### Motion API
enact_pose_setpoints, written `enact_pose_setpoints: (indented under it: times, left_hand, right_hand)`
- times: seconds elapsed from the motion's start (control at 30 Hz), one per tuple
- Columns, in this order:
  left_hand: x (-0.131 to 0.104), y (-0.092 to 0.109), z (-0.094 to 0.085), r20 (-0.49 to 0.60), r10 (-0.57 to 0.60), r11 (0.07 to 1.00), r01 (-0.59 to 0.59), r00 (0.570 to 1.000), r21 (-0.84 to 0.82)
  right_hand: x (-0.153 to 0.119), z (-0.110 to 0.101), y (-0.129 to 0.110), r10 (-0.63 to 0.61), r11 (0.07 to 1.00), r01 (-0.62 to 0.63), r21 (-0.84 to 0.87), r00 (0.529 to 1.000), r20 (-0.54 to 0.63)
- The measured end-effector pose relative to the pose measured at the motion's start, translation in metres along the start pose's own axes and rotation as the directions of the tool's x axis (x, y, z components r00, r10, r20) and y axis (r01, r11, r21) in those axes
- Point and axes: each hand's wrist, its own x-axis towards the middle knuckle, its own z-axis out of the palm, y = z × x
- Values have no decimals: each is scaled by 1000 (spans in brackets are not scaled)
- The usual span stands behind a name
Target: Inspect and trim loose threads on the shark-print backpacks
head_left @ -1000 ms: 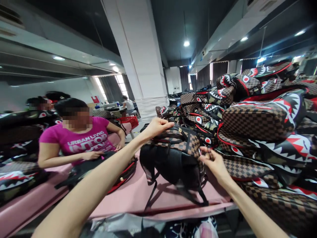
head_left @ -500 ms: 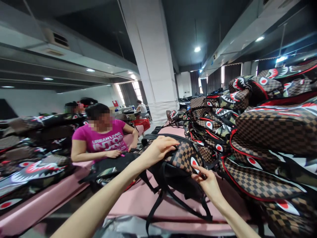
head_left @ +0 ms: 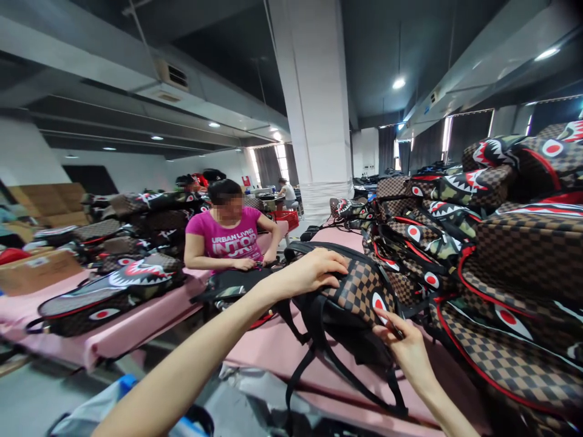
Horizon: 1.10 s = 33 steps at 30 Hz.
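Note:
A brown checkered backpack (head_left: 359,285) with a red-and-white eye print and black straps lies on a pink-covered table (head_left: 259,346). My left hand (head_left: 321,270) rests on its upper left side, fingers slightly bent and spread over the fabric. At the bag's right edge, by the eye print, my right hand (head_left: 398,334) pinches a small dark item whose shape I cannot make out. Black straps (head_left: 319,364) hang loosely from the bag's near side onto the table.
Stacked shark-print backpacks (head_left: 514,291) rise close on the right. Across the table, a person in a pink shirt (head_left: 232,240) handles a dark bag (head_left: 234,280). More bags (head_left: 118,291) lie on the left table. A white pillar (head_left: 314,109) stands behind.
The view has turned left, so everything appears farther right and more of the left table shows. Both hands keep nearly the same places on the backpack.

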Motion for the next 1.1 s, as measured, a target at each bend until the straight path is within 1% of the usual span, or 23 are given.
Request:
enact_pose_setpoints:
  times: [0.07, 0.1, 0.2, 0.23, 0.27, 0.33, 0.4, 0.43, 0.47, 0.5, 0.53, 0.57, 0.6, 0.63, 0.67, 0.7, 0.77, 0.83, 0.87, 0.93, 1.0, 1.07, 1.1]
  left_hand:
    - [3, -2, 2, -10, 3, 1000, -3, 1000, -27]
    - [5, -3, 2, -30, -17, 998, 15, 999, -58]
    - [7, -3, -1, -118, -178, 970, 154, 977, -189]
    - [8, -2, -1, -133, -219, 955, 185, 967, -230]
    - [9, -1, -2, -126, -225, 948, 188, 966, -255]
    - [12, 1, 1, -65, -137, 969, 120, 988, -216]
    - [17, 4, 7, -9, -34, 996, 33, 999, -88]
    - [19, 4, 9, -8, -7, 1000, 7, 1000, -27]
    - [22, 3, 10, -57, -3, 1000, 3, 998, 5]
    - [22, 1, 9, -157, -25, 1000, 26, 987, 2]
    - [21, -4, 6, -294, -76, 997, 69, 953, -36]
    - [16, -10, 1, -439, -156, 987, 124, 885, -101]
    - [8, -19, -5, -555, -255, 966, 186, 791, -180]
    - [-2, -28, -10, -619, -354, 935, 250, 701, -252]
    - [-15, -38, -14, -621, -438, 899, 312, 650, -307]
    - [-28, -47, -14, -564, -496, 868, 369, 660, -331]
    - [-53, -61, -6, -408, -549, 833, 441, 729, -333]
    - [-67, -64, 11, -360, -576, 815, 481, 734, -324]
    - [-69, -61, 20, -372, -585, 810, 492, 721, -319]
    - [-64, -48, 36, -403, -587, 809, 509, 702, -292]
    - [-51, -28, 44, -391, -576, 817, 525, 718, -240]
    - [-37, -7, 47, -372, -573, 815, 555, 730, -168]
    - [-30, 3, 47, -370, -577, 808, 574, 728, -131]
  right_hand:
    - [0, -1, -1, 1, 1000, -2, -25, 1000, -5]
    - [0, -2, -1, -3, 999, 3, -35, 1000, -10]
    - [2, -3, 1, -26, 998, 25, -62, 1000, -9]
    - [3, -4, 2, -31, 997, 30, -70, 1000, -4]
    - [3, -4, 2, -34, 997, 33, -74, 999, -8]
    - [3, -3, 2, -33, 997, 31, -71, 999, -36]
    - [1, -2, 1, -40, 997, 36, -66, 998, -49]
    - [0, -2, 0, -48, 997, 45, -70, 998, -45]
    - [-1, -1, 0, -60, 995, 58, -77, 998, -36]
    - [-2, 0, 0, -71, 994, 69, -86, 997, -28]
    - [-3, 1, 0, -77, 993, 75, -94, 997, -23]
    - [-3, 1, 1, -78, 992, 76, -98, 997, -24]
    - [-2, 2, 3, -77, 992, 74, -99, 997, -32]
    - [-1, 2, 6, -76, 993, 72, -98, 996, -38]
    - [0, 1, 9, -77, 993, 72, -98, 996, -45]
    - [3, -1, 13, -78, 992, 73, -102, 996, -52]
    - [7, -10, 19, -78, 990, 71, -124, 996, -50]
    - [11, -25, 18, -67, 980, 59, -190, 997, -37]
    - [10, -35, 13, -76, 968, 64, -242, 996, -40]
    - [5, -51, -8, -152, 922, 121, -368, 987, -56]
    - [-7, -58, -40, -286, 840, 234, -490, 958, -33]
    - [-20, -51, -72, -403, 717, 361, -596, 913, 67]
    - [-26, -42, -85, -448, 630, 403, -664, 887, 114]
